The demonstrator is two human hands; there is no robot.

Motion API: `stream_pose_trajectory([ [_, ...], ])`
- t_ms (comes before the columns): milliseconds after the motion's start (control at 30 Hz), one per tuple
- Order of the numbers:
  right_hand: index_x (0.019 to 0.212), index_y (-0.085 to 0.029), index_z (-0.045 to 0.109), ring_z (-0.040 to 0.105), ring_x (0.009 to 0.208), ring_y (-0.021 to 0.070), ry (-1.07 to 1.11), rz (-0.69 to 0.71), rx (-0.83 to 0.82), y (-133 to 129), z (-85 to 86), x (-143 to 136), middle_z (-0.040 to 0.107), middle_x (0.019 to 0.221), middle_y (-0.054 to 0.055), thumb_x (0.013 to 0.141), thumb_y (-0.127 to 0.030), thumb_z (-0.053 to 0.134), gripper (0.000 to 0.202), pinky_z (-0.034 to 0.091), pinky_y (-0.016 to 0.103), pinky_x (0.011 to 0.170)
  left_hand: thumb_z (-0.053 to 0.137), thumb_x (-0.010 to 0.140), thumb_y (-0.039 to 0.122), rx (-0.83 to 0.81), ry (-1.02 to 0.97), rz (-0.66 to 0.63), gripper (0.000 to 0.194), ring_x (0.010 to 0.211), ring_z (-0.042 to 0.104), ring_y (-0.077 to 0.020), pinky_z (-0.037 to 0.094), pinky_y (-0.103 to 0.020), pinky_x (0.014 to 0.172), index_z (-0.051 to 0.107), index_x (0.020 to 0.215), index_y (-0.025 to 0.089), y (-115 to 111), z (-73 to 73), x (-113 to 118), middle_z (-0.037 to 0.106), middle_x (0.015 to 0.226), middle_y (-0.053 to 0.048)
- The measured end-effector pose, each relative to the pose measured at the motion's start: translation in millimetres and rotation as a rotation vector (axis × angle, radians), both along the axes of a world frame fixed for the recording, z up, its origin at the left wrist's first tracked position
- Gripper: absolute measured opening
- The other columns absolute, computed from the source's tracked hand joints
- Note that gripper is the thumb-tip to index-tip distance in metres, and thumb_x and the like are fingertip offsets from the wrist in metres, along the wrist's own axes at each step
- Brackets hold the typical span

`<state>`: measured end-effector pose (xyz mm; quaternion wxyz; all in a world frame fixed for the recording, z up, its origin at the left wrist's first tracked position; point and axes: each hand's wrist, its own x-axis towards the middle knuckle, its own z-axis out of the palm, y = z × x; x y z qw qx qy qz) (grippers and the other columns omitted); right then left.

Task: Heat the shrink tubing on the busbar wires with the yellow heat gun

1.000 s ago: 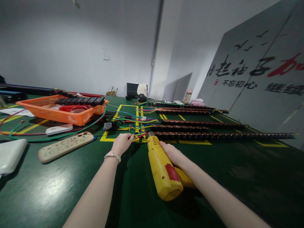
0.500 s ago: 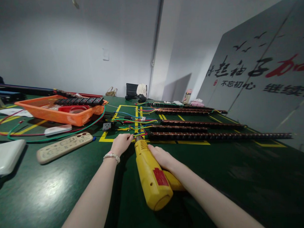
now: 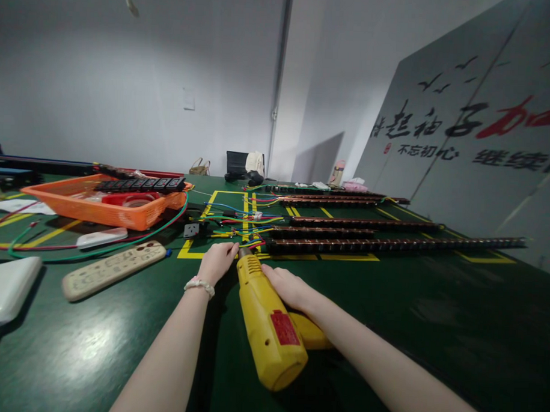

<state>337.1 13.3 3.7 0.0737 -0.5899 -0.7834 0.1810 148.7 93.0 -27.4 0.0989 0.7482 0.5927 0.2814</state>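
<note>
My left hand (image 3: 218, 261), with a pale beaded bracelet on its wrist, is closed in a pinch at the end of thin coloured wires (image 3: 254, 244). These wires run from the nearest long dark strip (image 3: 391, 243). Beside it, my right hand (image 3: 286, 286) is closed against the front of a yellow heat gun (image 3: 268, 323); the gun's body hides most of those fingers. Its metal nozzle points away from me, close to my left fingertips and the wires. The gun's handle goes off to the right beneath my right forearm.
More dark strips (image 3: 364, 223) lie across the green table (image 3: 130, 339). To the left are an orange basket (image 3: 94, 209) with black parts, a beige power strip (image 3: 114, 271), a white device (image 3: 10, 287) and loose red and green wires. A grey socket piece (image 3: 192, 230) sits near my left hand.
The whole view has shifted slightly. The heat gun appears a little lower and further left, with its nozzle still near my left fingertips. Both hands keep their hold.
</note>
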Motion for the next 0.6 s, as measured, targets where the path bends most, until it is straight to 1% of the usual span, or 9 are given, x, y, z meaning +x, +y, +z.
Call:
stream_pose_trajectory([
  [100,0.125,-0.021,0.052,0.059,0.095,0.0273,0.017,-0.015,-0.003,1.5,-1.4,1.4,0.063,0.108,0.014,0.095,-0.047,0.014,0.055,0.043,0.038,0.08,0.032,0.089,0.045,-0.003,-0.01,0.002,0.043,0.07,0.058,-0.0175,0.033,-0.025,0.06,0.064,0.072,0.021,-0.2,0.2,0.0,0.068,0.078,-0.007],
  [200,0.124,-0.02,0.053,0.058,0.096,0.0274,0.027,-0.01,-0.008,2.0,-1.1,1.5,0.063,0.109,0.014,0.095,-0.044,0.018,0.051,0.042,0.037,0.081,0.032,0.089,0.046,-0.008,-0.01,0.008,0.044,0.07,0.058,-0.0178,0.032,-0.025,0.059,0.064,0.072,0.021,0.1,0.4,0.0,0.068,0.077,-0.007],
  [300,0.124,-0.018,0.053,0.058,0.097,0.0274,0.034,-0.012,-0.019,0.4,1.5,0.2,0.063,0.109,0.015,0.096,-0.043,0.018,0.052,0.042,0.037,0.082,0.032,0.089,0.046,-0.015,-0.005,0.011,0.045,0.07,0.059,-0.0179,0.032,-0.025,0.058,0.064,0.071,0.021,0.0,0.9,-0.1,0.068,0.077,-0.008],
  [467,0.125,-0.02,0.053,0.057,0.1,0.0283,0.029,-0.07,-0.029,-5.1,6.2,0.4,0.062,0.111,0.014,0.095,-0.049,0.015,0.056,0.041,0.037,0.083,0.033,0.089,0.046,-0.024,0.005,0.015,0.043,0.072,0.059,-0.0182,0.032,-0.025,0.059,0.064,0.073,0.022,-0.8,1.1,-0.3,0.068,0.079,-0.007],
  [533,0.127,-0.021,0.051,0.058,0.099,0.028,0.016,-0.045,-0.017,-4.2,4.4,3.2,0.062,0.111,0.014,0.095,-0.046,0.016,0.053,0.041,0.037,0.082,0.033,0.088,0.046,-0.018,0.015,0.012,0.043,0.071,0.058,-0.0181,0.031,-0.025,0.058,0.064,0.072,0.022,-1.4,1.0,-0.2,0.068,0.078,-0.007],
  [600,0.129,-0.02,0.048,0.057,0.1,0.0271,0.001,-0.012,0.007,-0.5,0.0,7.3,0.062,0.112,0.013,0.095,-0.041,0.022,0.047,0.041,0.036,0.083,0.032,0.089,0.047,-0.012,0.026,0.008,0.044,0.069,0.058,-0.0178,0.03,-0.025,0.058,0.063,0.07,0.022,-1.9,1.1,0.1,0.068,0.076,-0.007],
])
